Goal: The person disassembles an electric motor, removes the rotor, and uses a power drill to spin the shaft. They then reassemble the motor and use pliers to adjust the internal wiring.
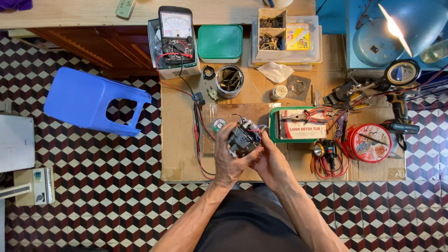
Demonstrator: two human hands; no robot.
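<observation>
My left hand (pixel 228 156) and right hand (pixel 269 161) both grip a small grey part (pixel 241 139) over the cardboard mat (pixel 179 154). Checkered floor (pixel 93 186) all round, blue stool (pixel 88 100) to my left, lamp (pixel 410 25) shining top right.

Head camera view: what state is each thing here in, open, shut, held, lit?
Small grey wired electrical part: held by left hand and right hand.
Green-lidded plastic box: shut.
Grey desk lamp: lit.
Blue plastic stool: lying tipped over.
Round metal tin: open.
</observation>
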